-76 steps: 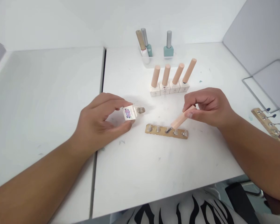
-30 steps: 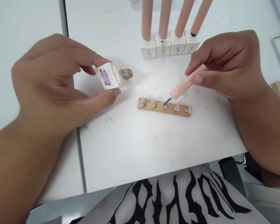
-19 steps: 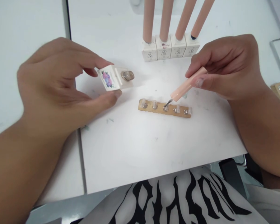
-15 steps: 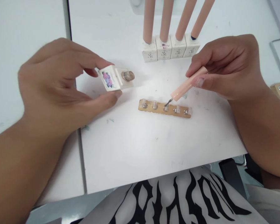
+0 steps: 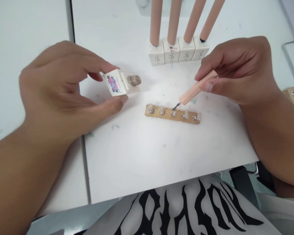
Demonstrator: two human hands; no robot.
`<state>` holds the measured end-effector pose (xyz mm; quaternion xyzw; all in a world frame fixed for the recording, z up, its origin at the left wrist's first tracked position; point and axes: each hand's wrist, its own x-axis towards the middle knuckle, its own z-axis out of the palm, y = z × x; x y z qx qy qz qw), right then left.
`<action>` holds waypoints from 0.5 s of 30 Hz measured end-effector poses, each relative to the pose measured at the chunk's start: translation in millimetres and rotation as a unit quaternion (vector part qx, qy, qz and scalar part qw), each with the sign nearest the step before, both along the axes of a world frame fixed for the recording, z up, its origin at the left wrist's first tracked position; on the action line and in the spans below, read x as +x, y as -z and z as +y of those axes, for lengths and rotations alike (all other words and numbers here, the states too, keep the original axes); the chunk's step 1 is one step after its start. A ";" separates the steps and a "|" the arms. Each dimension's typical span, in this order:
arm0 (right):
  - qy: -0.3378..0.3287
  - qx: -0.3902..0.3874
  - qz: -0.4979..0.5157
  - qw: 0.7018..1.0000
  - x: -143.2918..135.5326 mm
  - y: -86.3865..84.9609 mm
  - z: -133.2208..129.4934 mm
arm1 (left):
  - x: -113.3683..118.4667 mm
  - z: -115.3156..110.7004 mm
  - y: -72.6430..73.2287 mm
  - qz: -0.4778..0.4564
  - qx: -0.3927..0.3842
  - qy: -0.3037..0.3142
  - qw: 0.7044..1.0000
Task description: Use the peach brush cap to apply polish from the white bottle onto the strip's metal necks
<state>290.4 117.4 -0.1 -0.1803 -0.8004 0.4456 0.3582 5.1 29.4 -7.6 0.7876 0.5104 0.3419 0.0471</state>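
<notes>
My left hand (image 5: 63,88) pinches a white polish bottle (image 5: 116,83) with a flower picture, tilted so its uncapped neck points right. Between the fingers of my right hand (image 5: 237,70) is a peach brush handle (image 5: 198,87), slanting down to the left. The dark brush tip (image 5: 176,106) is at the middle clear nail tip (image 5: 174,113), near its upper end; whether they touch I cannot tell. That nail tip sits on a wooden strip (image 5: 168,115) with several other clear tips on silvery round mounts. The strip lies on the white table (image 5: 137,156).
Several white bottles (image 5: 171,56) with tall peach caps stand in a row behind the strip. At the right edge lies another wooden piece (image 5: 290,96) with silvery mounts, near a metal wire frame (image 5: 290,62). A dark seam (image 5: 84,156) runs along the table at left.
The brush tip has shifted very slightly up and left, toward the upper end of the middle nail tip. My left hand and its bottle are nearly unchanged.
</notes>
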 end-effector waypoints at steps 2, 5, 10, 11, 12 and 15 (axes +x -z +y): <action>-0.005 0.001 0.006 1.000 -0.5 0.0 0.5 | -1.0 0.6 1.1 0.000 -0.013 -0.007 1.000; -0.010 0.002 0.007 1.000 -0.8 -0.3 -0.3 | -1.2 0.5 0.9 0.004 -0.011 -0.009 1.000; 0.006 -0.002 0.004 1.000 -1.0 -0.2 -2.3 | 1.6 -1.9 -3.4 0.018 -0.016 -0.004 1.000; 0.002 -0.002 0.006 1.000 -1.1 -0.1 -2.2 | 2.4 -2.6 -3.8 0.019 -0.026 -0.009 0.999; -0.004 -0.002 0.008 1.000 -1.1 0.1 -1.9 | 3.1 -3.3 -3.8 0.015 -0.025 -0.017 0.999; 0.001 -0.002 0.004 1.000 -1.1 0.4 -1.5 | 4.8 -5.4 -2.7 0.012 -0.012 -0.017 1.000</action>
